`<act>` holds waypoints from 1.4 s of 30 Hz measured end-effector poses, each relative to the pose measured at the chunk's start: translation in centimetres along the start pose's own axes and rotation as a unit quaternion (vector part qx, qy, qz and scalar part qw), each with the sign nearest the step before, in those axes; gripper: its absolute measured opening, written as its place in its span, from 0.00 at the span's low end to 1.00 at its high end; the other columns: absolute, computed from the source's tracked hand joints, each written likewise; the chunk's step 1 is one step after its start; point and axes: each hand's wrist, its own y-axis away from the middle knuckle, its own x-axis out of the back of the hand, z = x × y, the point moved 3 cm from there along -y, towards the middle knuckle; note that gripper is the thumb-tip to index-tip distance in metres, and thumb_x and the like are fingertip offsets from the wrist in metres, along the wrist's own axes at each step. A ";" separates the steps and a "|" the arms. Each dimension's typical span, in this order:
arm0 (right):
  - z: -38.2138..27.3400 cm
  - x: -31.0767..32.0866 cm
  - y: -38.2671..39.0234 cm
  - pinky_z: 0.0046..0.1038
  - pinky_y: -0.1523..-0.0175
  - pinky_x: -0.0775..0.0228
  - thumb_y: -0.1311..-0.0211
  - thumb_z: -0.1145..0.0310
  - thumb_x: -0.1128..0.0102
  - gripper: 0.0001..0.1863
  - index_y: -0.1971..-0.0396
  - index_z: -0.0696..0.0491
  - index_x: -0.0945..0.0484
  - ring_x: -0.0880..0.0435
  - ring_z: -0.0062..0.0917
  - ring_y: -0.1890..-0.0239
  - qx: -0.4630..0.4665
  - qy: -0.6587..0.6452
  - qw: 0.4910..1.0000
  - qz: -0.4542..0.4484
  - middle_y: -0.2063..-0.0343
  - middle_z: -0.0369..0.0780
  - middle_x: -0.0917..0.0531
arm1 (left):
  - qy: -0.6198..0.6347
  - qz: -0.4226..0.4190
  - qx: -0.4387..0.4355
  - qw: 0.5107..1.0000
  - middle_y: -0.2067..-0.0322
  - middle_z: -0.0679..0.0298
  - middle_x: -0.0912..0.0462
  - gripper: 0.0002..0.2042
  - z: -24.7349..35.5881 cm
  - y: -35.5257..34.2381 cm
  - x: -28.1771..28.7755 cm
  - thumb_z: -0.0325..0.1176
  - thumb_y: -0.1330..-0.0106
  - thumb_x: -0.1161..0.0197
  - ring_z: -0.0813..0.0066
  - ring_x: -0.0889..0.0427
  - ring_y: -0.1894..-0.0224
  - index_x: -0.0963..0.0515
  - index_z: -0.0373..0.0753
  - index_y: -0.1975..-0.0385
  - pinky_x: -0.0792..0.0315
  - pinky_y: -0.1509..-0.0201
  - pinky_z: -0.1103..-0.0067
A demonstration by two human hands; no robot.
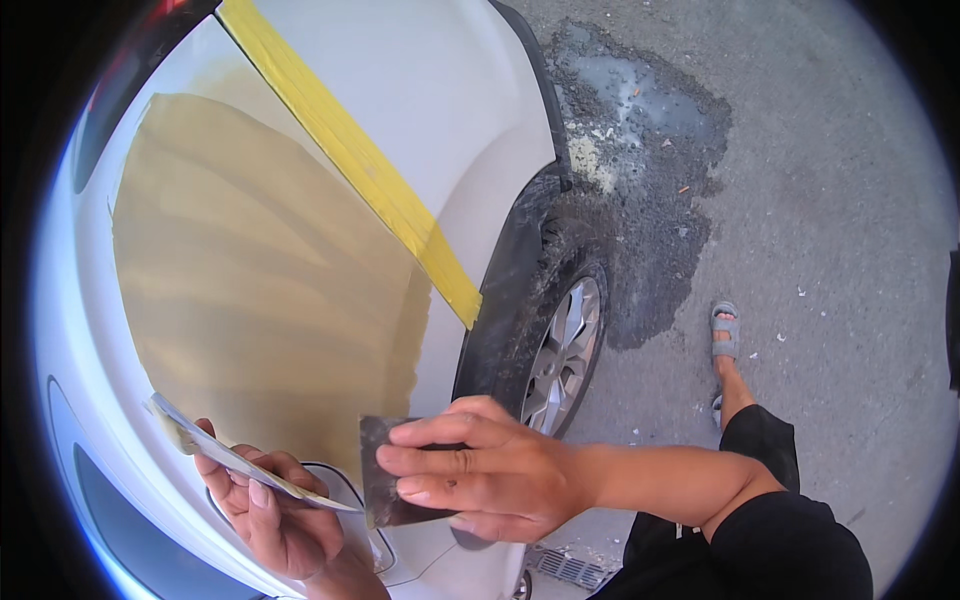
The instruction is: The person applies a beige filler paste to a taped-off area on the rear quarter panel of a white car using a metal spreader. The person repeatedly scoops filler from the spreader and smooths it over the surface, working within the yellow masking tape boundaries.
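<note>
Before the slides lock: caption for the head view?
Left fingers hold a thin plate, right fingers a dark flat plate, near a tan patch on a white car.

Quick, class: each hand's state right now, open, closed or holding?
Left hand: closed, holding a thin board.
Right hand: closed, holding a dark plate.

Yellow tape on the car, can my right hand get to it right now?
Probably yes: nothing visible stands between the right hand and the tape, though that hand's fingers hold a dark flat blade.

Faintly banded tan patch on white car, yellow tape, dark grey plate
</note>
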 end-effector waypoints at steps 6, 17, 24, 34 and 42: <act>4.6 5.6 -0.1 0.38 0.50 0.44 0.51 0.77 0.42 0.32 0.41 0.53 0.36 0.32 0.34 0.42 -0.083 0.361 0.927 0.058 0.40 0.39 0.31 | -0.089 0.098 -0.058 0.989 0.51 0.52 0.31 0.30 0.1 0.4 1.4 0.20 0.36 0.52 0.66 0.24 0.55 0.52 0.35 0.35 0.24 0.54 0.78; 5.8 5.8 -2.4 0.42 0.52 0.40 0.44 0.72 0.49 0.20 0.49 0.51 0.28 0.30 0.28 0.43 0.001 0.433 0.899 -0.062 0.45 0.37 0.26 | -0.092 0.015 -0.051 0.994 0.52 0.56 0.34 0.31 0.3 -0.2 0.7 0.22 0.36 0.51 0.70 0.27 0.57 0.54 0.35 0.34 0.26 0.60 0.81; 5.5 5.3 -0.6 0.42 0.53 0.40 0.44 0.72 0.50 0.20 0.50 0.52 0.27 0.31 0.28 0.42 0.001 0.421 0.906 -0.045 0.45 0.39 0.26 | -0.147 0.091 -0.067 0.983 0.53 0.58 0.34 0.32 0.3 -0.2 0.5 0.21 0.36 0.51 0.73 0.28 0.60 0.55 0.35 0.33 0.29 0.64 0.83; 7.3 4.8 0.1 0.42 0.52 0.40 0.45 0.71 0.48 0.20 0.49 0.52 0.28 0.32 0.29 0.41 0.003 0.418 0.907 -0.047 0.43 0.40 0.28 | -0.137 0.053 -0.076 0.986 0.52 0.58 0.33 0.35 0.0 -0.3 0.5 0.21 0.37 0.49 0.74 0.28 0.61 0.59 0.37 0.32 0.32 0.66 0.84; 6.8 4.5 1.4 0.41 0.52 0.41 0.45 0.71 0.48 0.20 0.49 0.54 0.28 0.31 0.29 0.41 -0.021 0.408 0.910 -0.068 0.44 0.40 0.27 | -0.150 0.067 -0.083 0.983 0.52 0.57 0.33 0.34 0.3 -0.4 0.3 0.21 0.37 0.49 0.71 0.28 0.59 0.57 0.36 0.32 0.29 0.61 0.83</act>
